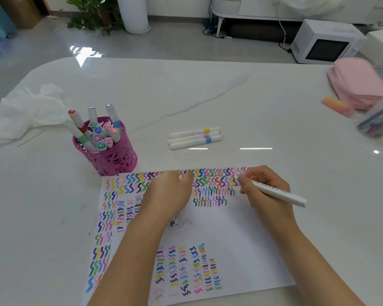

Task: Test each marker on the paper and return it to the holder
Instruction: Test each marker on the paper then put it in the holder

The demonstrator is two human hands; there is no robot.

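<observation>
The right hand point(263, 191) is clamping its fingers point(244, 184) on a marker point(279, 193), tip to the paper point(219, 228), for testing. The left hand point(168, 191) is lying on the sheet, fingers together, steadying it.

Marker point(279, 192) tip hidden behind right hand point(265, 188); colour unclear

A single wide-angle camera sits at the person's head, facing forward and steeply down across the white table point(241, 100). It is close to the work: both forearms enter from the bottom edge, and the paper point(226, 228) fills the lower centre of the view, while the table's far edge curves from lens distortion. Beyond the table the view reaches the floor point(175, 43) and a microwave point(325, 41) set there at upper right.
</observation>
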